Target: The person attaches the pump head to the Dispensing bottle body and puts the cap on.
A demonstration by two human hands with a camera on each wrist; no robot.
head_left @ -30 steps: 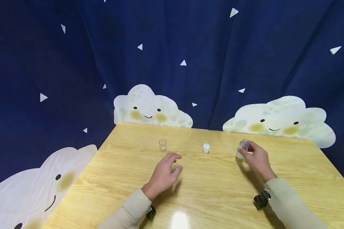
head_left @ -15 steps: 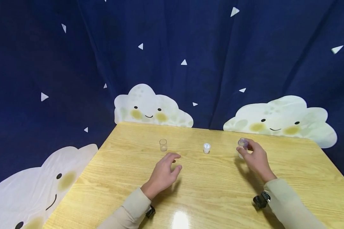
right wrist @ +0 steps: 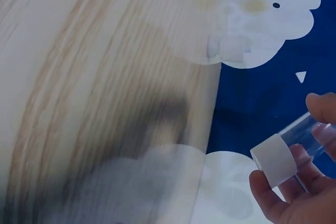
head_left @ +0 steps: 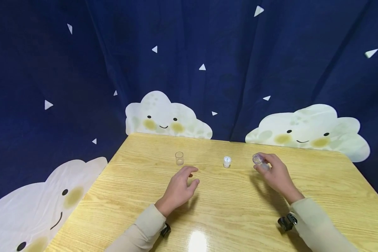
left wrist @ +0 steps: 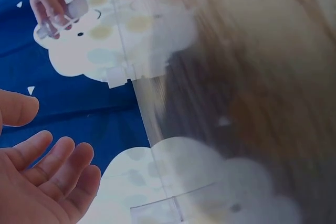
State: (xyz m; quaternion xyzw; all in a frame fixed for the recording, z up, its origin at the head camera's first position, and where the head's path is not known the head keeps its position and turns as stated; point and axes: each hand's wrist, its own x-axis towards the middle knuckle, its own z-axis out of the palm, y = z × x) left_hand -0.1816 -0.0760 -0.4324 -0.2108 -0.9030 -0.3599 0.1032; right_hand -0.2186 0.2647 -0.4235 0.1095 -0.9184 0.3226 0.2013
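My right hand (head_left: 278, 175) grips a small clear cylindrical container (right wrist: 278, 158) between thumb and fingers, off the table. A white section covers one end of this container, and in the head view it tilts with its clear end leaning left. Fingers hide part of its side. My left hand (head_left: 177, 190) hovers over the table with relaxed, slightly bent fingers and holds nothing. Just beyond its fingertips stands a clear, straight-sided cup (head_left: 179, 162). A smaller white cup-shaped piece (head_left: 227, 162) stands between the two hands, farther back, touched by neither.
The wooden table (head_left: 226, 210) ends at a dark blue curtain (head_left: 176, 52) with printed clouds and white triangles. Both wrists carry a small black camera, such as the right one (head_left: 287, 222). A light reflection shows near the table's front.
My right hand has lifted the clear container and tipped it, its clear end moving left towards the white piece. My left hand has stayed almost still.
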